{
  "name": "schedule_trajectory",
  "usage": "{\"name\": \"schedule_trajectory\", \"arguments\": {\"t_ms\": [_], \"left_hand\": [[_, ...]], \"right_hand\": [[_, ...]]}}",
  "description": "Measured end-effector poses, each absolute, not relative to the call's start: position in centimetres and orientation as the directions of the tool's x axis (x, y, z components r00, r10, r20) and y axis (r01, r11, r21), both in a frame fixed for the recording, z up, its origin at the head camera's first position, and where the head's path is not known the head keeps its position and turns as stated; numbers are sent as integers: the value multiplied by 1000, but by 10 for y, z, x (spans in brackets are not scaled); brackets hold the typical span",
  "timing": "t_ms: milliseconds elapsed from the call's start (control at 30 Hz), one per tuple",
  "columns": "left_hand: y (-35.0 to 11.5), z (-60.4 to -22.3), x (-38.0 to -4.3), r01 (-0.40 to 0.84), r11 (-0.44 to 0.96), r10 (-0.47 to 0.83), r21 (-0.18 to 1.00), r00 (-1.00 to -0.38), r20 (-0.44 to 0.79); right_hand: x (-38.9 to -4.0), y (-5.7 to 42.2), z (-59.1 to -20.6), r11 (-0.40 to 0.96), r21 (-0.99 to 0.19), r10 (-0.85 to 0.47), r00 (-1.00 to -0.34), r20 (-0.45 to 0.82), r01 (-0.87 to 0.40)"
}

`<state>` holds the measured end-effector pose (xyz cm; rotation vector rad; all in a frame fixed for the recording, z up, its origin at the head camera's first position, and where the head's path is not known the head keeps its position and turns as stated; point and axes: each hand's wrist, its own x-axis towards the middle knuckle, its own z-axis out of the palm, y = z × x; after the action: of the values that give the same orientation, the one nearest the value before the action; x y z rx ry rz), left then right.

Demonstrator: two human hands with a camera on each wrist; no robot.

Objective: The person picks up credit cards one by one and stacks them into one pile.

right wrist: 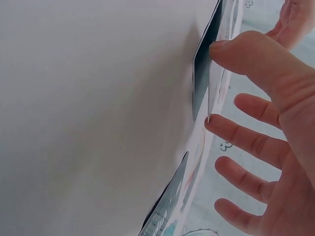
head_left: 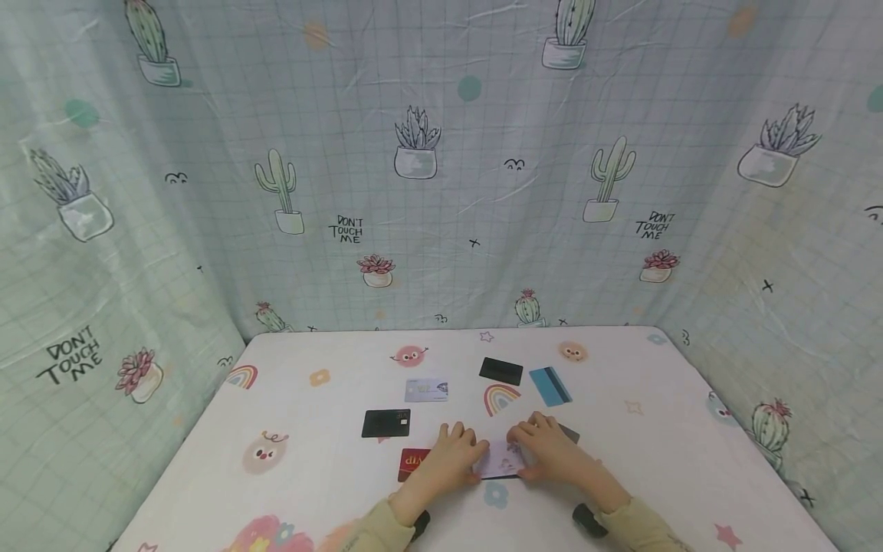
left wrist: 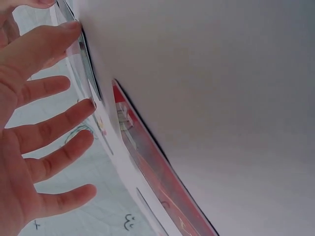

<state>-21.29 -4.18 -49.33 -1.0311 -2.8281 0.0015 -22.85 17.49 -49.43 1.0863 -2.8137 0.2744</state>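
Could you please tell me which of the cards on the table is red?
It is the card lettered VIP, partly covered by the left hand in the head view; none of the other visible cards is red.

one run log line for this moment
left hand and right hand: hold pale card | under it: dark card | near left hand: red VIP card | farther off: blue card

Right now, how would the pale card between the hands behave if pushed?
Probably stiff: the pale card shows a straight edge in the right wrist view. Likely light: it looks very thin edge-on there. Apt to slide, not roll: it's flat, with a dark card just beneath.
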Motion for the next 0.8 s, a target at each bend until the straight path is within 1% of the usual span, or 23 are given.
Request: {"name": "schedule_trajectory", "arguments": {"t_ms": [167, 433, 800], "left_hand": [[-42, -495, -214, 643, 764, 644, -56, -757, 107], [-41, -494, -214, 652, 755, 655, -67, -747, 113], [-38, -490, -213, 641, 766, 643, -57, -762, 71]], "right_hand": [[-230, 174, -496, 734, -127, -651, -745, 146, -667], [-231, 175, -498, 732, -128, -651, -742, 158, -669], [-232, 177, -502, 734, -117, -649, -742, 168, -668]]}}
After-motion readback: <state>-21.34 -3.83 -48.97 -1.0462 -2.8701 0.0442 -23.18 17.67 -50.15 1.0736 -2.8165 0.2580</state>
